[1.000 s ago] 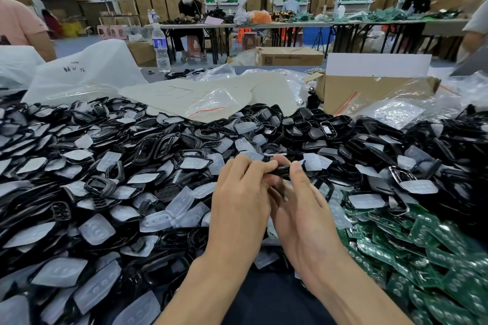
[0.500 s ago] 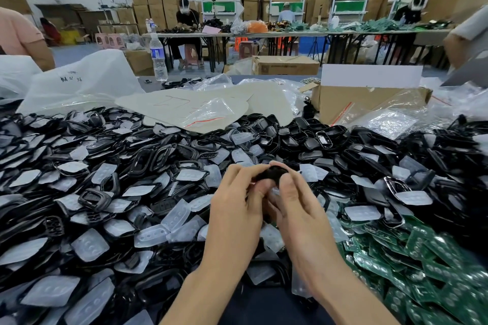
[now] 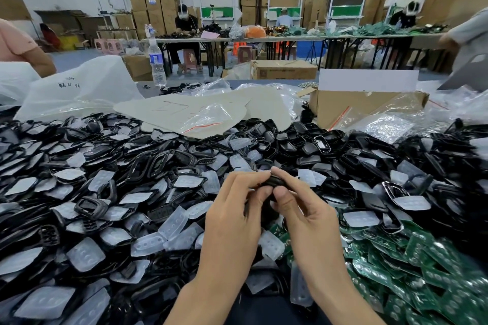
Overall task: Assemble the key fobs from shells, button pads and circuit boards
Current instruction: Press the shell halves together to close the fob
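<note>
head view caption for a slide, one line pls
Left hand and right hand pinch a black key fob shell over heaps of shells, translucent button pads and green circuit boards.

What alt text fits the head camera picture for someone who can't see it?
The left hand and right hand pinch a black shell between them above a heap of loose shells and translucent button pads, with green circuit boards piled to the right. Plastic bags, a cardboard box and a water bottle lie behind.
</note>
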### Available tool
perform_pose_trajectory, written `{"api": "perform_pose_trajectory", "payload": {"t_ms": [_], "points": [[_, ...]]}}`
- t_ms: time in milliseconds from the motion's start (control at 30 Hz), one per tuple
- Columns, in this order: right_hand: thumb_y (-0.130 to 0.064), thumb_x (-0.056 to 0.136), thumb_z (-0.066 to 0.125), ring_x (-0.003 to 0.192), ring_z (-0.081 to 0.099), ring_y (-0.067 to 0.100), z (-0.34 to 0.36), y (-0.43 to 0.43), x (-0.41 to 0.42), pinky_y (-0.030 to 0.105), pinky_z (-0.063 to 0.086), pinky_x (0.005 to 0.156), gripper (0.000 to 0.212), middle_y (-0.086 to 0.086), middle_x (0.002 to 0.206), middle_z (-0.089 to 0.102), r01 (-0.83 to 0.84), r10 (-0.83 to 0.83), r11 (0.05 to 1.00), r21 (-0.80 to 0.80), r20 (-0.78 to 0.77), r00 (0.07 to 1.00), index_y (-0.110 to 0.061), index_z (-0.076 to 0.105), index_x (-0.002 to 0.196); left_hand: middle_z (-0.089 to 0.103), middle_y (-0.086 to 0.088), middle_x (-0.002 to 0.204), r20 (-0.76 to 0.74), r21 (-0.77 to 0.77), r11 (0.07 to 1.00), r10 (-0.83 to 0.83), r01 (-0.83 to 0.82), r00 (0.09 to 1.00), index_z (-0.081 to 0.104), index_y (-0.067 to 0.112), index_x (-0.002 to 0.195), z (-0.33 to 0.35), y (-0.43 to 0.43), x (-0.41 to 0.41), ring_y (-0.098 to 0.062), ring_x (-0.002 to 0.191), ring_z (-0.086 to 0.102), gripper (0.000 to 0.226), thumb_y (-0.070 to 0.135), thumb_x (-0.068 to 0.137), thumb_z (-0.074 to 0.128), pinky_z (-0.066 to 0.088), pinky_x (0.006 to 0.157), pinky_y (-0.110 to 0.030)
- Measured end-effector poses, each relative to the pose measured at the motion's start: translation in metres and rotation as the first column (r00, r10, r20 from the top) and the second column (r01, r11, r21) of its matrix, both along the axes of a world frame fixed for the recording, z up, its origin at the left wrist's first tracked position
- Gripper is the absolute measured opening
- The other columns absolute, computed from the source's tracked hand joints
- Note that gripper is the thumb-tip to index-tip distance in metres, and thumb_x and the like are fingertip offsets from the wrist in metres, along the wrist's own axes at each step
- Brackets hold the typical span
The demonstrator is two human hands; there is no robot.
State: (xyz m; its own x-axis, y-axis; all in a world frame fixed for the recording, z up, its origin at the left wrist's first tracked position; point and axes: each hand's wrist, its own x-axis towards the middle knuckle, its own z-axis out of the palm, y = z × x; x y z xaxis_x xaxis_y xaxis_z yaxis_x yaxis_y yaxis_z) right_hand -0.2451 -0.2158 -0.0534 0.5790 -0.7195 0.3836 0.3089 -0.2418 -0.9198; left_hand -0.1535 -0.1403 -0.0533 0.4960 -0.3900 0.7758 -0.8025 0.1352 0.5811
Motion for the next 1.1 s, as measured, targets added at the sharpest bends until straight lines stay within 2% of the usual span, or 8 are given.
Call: {"api": "perform_pose_trajectory", "payload": {"t_ms": [133, 300, 500, 633, 833, 933, 1033, 1100], "points": [[-0.037, 0.089, 0.066, 0.106, 0.07, 0.003, 0.004, 0.004, -0.001, 0.01, 0.051, 0.085, 0.022, -0.016, 0.11, 0.076, 0.026, -0.028, 0.999, 0.029, 0.073, 0.997, -0.047, 0.076, 0.105, 0.059, 0.008, 0.106, 0.048, -0.046, 0.999, 0.018, -0.016, 0.999, 0.069, 0.012, 0.106, -0.002, -0.002, -0.001, -0.009, 0.099, 0.063, 0.014, 0.006, 0.094, 0.065, 0.049, 0.077, -0.014], [-0.028, 0.086, 0.068, 0.097, 0.072, 0.002, 0.005, 0.003, -0.001, 0.009, 0.052, 0.078, 0.023, -0.01, 0.104, 0.078, 0.007, -0.027, 0.989, 0.146, 0.137, 0.99, -0.037, 0.079, 0.104, 0.059, 0.008, 0.1, 0.05, -0.069, 0.997, 0.05, -0.046, 0.998, 0.069, 0.011, 0.103, -0.003, -0.004, -0.004, -0.006, 0.093, 0.063, 0.011, 0.009, 0.093, 0.066, 0.052, 0.075, -0.015], [-0.01, 0.095, 0.064, 0.101, 0.072, 0.007, 0.003, 0.0, 0.0, 0.013, 0.053, 0.082, 0.019, -0.006, 0.105, 0.078, 0.031, -0.043, 0.99, 0.139, 0.085, 0.995, -0.022, 0.077, 0.102, 0.057, 0.004, 0.091, 0.076, -0.045, 0.997, 0.063, -0.06, 0.995, 0.068, 0.007, 0.097, -0.002, -0.006, -0.005, -0.006, 0.081, 0.061, 0.006, 0.007, 0.092, 0.065, 0.051, 0.068, -0.018], [0.0, 0.097, 0.061, 0.103, 0.072, 0.008, -0.001, 0.001, 0.002, 0.015, 0.053, 0.087, 0.024, -0.008, 0.104, 0.078, 0.057, -0.066, 0.989, 0.134, 0.062, 0.996, -0.02, 0.075, 0.1, 0.057, 0.003, 0.087, 0.086, -0.023, 0.995, 0.094, -0.093, 0.992, 0.069, 0.005, 0.093, -0.004, -0.007, -0.007, -0.007, 0.077, 0.06, 0.007, 0.0, 0.089, 0.066, 0.049, 0.066, -0.015], [0.001, 0.097, 0.061, 0.097, 0.073, 0.009, -0.003, 0.002, 0.003, 0.015, 0.054, 0.083, 0.026, -0.006, 0.098, 0.079, 0.078, -0.085, 0.981, 0.179, 0.03, 0.996, -0.021, 0.075, 0.097, 0.057, 0.005, 0.087, 0.049, -0.016, 0.994, 0.106, -0.105, 0.993, 0.068, 0.005, 0.091, -0.008, -0.009, -0.009, -0.008, 0.077, 0.061, 0.008, -0.002, 0.088, 0.066, 0.05, 0.067, -0.016], [-0.001, 0.098, 0.06, 0.095, 0.073, 0.008, 0.002, 0.0, 0.003, 0.014, 0.054, 0.079, 0.027, -0.005, 0.1, 0.079, 0.071, -0.081, 0.979, 0.191, 0.046, 0.996, -0.023, 0.076, 0.097, 0.058, 0.011, 0.092, -0.039, -0.037, 0.997, 0.061, -0.063, 0.997, 0.066, 0.018, 0.097, -0.004, -0.01, -0.014, -0.006, 0.084, 0.063, 0.013, 0.007, 0.09, 0.065, 0.05, 0.07, -0.013], [-0.007, 0.099, 0.059, 0.081, 0.069, 0.0, 0.004, -0.004, 0.003, 0.011, 0.051, 0.068, 0.024, -0.003, 0.101, 0.078, 0.059, -0.079, 0.971, 0.232, 0.078, 0.994, -0.023, 0.077, 0.098, 0.064, 0.02, 0.1, -0.251, -0.002, 1.0, -0.021, 0.021, 0.968, 0.06, 0.043, 0.1, -0.003, -0.013, -0.017, -0.002, 0.096, 0.066, 0.032, 0.013, 0.093, 0.069, 0.048, 0.078, -0.008], [-0.016, 0.097, 0.061, 0.084, 0.07, 0.0, 0.004, -0.005, 0.004, 0.012, 0.053, 0.071, 0.021, -0.004, 0.102, 0.078, 0.033, -0.064, 0.961, 0.273, 0.104, 0.992, -0.026, 0.078, 0.097, 0.066, 0.018, 0.101, -0.306, 0.044, 0.996, -0.055, 0.072, 0.95, 0.062, 0.039, 0.102, -0.004, -0.013, -0.016, -0.004, 0.097, 0.067, 0.028, 0.014, 0.093, 0.07, 0.05, 0.078, -0.013]]}}
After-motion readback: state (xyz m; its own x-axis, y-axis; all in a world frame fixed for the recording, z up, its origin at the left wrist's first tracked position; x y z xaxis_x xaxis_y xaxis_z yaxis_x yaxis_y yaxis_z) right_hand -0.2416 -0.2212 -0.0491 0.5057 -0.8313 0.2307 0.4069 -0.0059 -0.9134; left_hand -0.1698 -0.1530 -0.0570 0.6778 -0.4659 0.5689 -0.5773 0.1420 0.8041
